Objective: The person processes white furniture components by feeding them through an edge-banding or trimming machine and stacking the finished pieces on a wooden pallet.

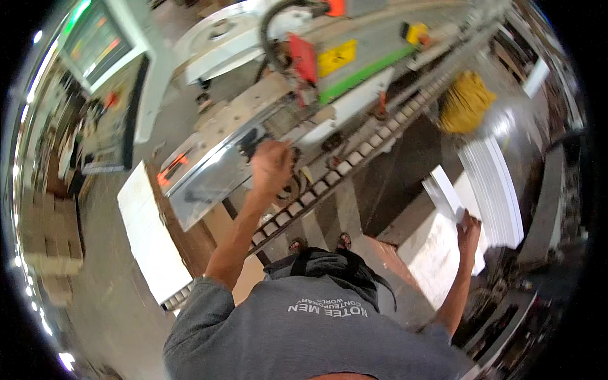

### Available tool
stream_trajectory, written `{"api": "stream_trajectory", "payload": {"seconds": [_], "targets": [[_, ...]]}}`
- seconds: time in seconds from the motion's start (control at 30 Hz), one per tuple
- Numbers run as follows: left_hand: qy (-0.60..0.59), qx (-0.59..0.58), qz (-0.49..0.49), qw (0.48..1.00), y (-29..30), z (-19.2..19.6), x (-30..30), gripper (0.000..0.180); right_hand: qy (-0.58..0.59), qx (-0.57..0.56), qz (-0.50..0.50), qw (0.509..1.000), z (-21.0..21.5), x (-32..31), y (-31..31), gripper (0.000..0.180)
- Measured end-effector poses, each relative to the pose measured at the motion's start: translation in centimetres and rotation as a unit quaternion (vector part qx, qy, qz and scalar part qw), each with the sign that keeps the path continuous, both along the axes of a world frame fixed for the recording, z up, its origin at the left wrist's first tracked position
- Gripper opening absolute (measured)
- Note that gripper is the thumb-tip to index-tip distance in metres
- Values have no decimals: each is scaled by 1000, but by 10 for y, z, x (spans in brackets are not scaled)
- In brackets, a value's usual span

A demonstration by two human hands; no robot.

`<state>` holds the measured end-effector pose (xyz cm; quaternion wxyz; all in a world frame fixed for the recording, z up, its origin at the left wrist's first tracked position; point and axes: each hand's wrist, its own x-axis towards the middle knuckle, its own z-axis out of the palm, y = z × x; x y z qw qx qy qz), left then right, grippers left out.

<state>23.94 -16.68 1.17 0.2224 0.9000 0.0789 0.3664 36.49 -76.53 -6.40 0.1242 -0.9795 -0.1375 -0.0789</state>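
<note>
My right hand [468,232] is closed around the lower end of a short white panel strip [444,192], held tilted over a white board surface [437,259]. Just beyond that hand stands a stack of long white panel strips [493,190]. On the other side, my left hand [272,166] reaches over the machine's feed track [326,183], close to dark fittings on the metal bed [212,168]. Its fingers look curled and are slightly blurred; whatever they hold, if anything, does not show.
The long machine with a green strip [367,75] and a red plate [302,58] runs diagonally ahead. A control screen [95,44] stands far left, and a white board [149,234] sits near left. A yellow sack [467,102] lies on the floor beyond the track.
</note>
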Motion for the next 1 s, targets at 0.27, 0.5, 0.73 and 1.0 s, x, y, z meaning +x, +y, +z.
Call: {"api": "stream_trajectory", "payload": {"seconds": [0.27, 0.5, 0.73, 1.0], "targets": [[70, 122, -188, 972, -37, 65, -57, 43, 50, 92, 331, 938, 88, -55, 237, 57], [150, 129, -130, 972, 55, 68, -149, 43, 97, 132, 530, 832, 138, -84, 421, 54], [80, 42, 123, 988, 132, 10, -264, 36, -1, 298, 524, 798, 94, -141, 549, 44], [-4, 187, 117, 975, 194, -35, -256, 37, 362, 381, 381, 761, 10, -141, 624, 61]]}}
